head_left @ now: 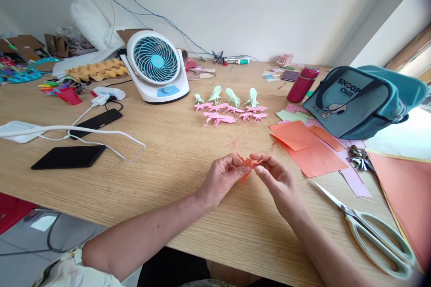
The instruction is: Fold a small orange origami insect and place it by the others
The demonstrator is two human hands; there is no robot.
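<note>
A small folded orange paper figure (248, 163) is held between my two hands, just above the front part of the table. My left hand (224, 175) pinches its left side between thumb and fingers. On the other side, the thumb and fingertips of my right hand (276, 177) close on a thin point of the same figure. Fingers cover parts of its shape. Beyond my hands stand several folded pink paper figures (220, 119) in rows, with several pale green ones (233, 97) behind them.
Orange paper sheets (316, 157) lie to the right, near open scissors (367, 228) and keys (359, 158). Farther back are a teal bag (357, 103) and a red bottle (303, 84). A fan (156, 65), phones (69, 157) and a white cable (111, 131) occupy the left.
</note>
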